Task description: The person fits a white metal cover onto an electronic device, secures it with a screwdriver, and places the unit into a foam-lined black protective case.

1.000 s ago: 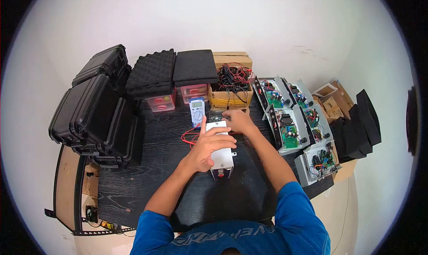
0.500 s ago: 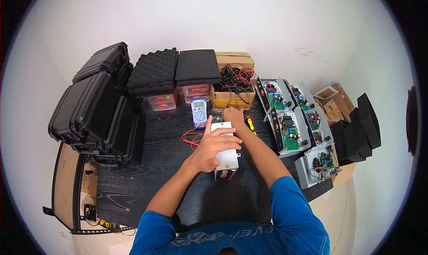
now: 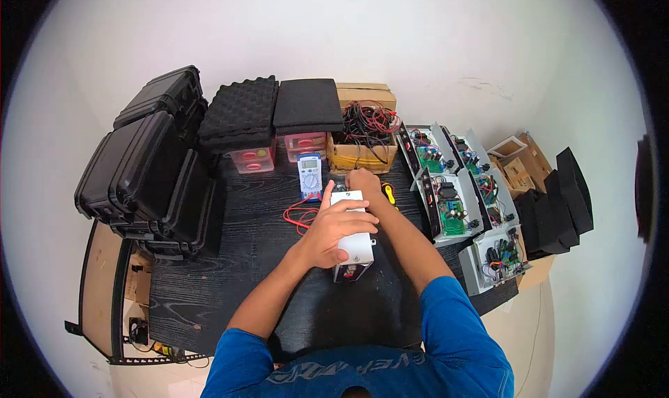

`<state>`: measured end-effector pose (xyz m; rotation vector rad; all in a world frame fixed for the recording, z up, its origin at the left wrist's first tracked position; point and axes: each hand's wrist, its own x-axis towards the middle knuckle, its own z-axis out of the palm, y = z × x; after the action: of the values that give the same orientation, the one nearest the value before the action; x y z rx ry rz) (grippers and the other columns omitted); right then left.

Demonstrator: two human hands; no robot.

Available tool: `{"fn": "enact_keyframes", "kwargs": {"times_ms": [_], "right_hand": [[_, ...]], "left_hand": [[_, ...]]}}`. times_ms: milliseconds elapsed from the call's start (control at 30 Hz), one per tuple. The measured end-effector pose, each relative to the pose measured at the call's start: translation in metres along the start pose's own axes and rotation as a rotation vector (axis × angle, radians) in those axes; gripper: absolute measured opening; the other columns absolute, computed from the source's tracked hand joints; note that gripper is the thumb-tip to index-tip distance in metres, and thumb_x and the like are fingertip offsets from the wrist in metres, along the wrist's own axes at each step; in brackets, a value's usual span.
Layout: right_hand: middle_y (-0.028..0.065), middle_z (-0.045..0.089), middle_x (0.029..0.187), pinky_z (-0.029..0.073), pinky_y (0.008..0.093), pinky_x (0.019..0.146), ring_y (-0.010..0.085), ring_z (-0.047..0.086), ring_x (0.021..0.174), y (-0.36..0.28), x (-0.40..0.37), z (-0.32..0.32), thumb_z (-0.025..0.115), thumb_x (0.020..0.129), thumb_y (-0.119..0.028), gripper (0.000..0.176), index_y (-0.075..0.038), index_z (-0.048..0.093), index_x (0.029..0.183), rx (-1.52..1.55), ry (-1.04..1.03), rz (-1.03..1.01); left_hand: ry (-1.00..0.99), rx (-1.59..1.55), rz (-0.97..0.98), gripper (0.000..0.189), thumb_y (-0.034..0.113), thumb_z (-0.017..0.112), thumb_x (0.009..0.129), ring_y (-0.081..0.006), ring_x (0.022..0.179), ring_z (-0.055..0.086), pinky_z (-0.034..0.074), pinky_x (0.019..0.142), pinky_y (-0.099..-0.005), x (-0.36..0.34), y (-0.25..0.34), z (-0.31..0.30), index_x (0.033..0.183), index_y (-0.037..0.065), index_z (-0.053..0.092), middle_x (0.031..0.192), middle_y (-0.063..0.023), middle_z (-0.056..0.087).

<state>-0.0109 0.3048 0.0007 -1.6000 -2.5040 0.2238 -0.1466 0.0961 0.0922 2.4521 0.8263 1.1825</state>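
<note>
A white metal box with a screw at each end of its top stands on the black table in front of me. My left hand lies across it, fingers over the top and thumb along the near part, gripping it. At the far end of the box is my right hand, its fingers curled closed; whatever they hold is hidden. Beside those fingers sits a small patch of greyish bits, too small to name. A blue-and-white multimeter with red leads rests left of the box.
Right of my right hand lies a yellow-and-black tool. A cardboard box of cables stands behind. Several open casings with circuit boards line the right side. Black hard cases are stacked left, near foam sheets on pink drawers.
Both hands stay almost where they were at the white box. The view has shifted very slightly; nothing has been let go or picked up that I can see.
</note>
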Motion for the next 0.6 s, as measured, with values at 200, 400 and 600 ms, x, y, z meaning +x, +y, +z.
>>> {"fn": "enact_keyframes", "kwargs": {"times_ms": [200,400,600], "right_hand": [[0.0219,0.079,0.108,0.063,0.0495,0.086,0.0385,0.078,0.101,0.003,0.003,0.003,0.063,0.097,-0.021,0.027,-0.004,0.082,0.103,0.037,-0.015,0.023],[0.0198,0.079,0.106,0.063,0.0499,0.085,0.0376,0.078,0.100,0.004,-0.003,0.003,0.062,0.096,-0.019,0.025,-0.005,0.082,0.100,0.008,0.064,-0.011],[0.0182,0.079,0.103,0.060,0.0518,0.088,0.0362,0.076,0.100,0.019,-0.012,0.003,0.066,0.090,-0.016,0.019,-0.011,0.082,0.098,0.021,0.164,-0.134]], "left_hand": [[0.002,-0.007,0.003,0.113,0.095,0.009,0.090,-0.0334,0.137,0.061,-0.013,0.124,-0.0701,0.001,0.000,0.001,0.117,0.013,0.081,0.124,-0.0064,0.078],[-0.008,0.000,0.031,0.109,0.099,0.023,0.086,-0.0335,0.139,0.060,-0.013,0.124,-0.0700,0.001,0.000,-0.001,0.118,0.012,0.081,0.125,-0.0068,0.078],[-0.016,0.012,0.063,0.104,0.099,0.039,0.079,-0.0337,0.138,0.060,-0.013,0.124,-0.0707,0.000,-0.006,0.001,0.119,0.012,0.080,0.127,-0.0063,0.077]]}}
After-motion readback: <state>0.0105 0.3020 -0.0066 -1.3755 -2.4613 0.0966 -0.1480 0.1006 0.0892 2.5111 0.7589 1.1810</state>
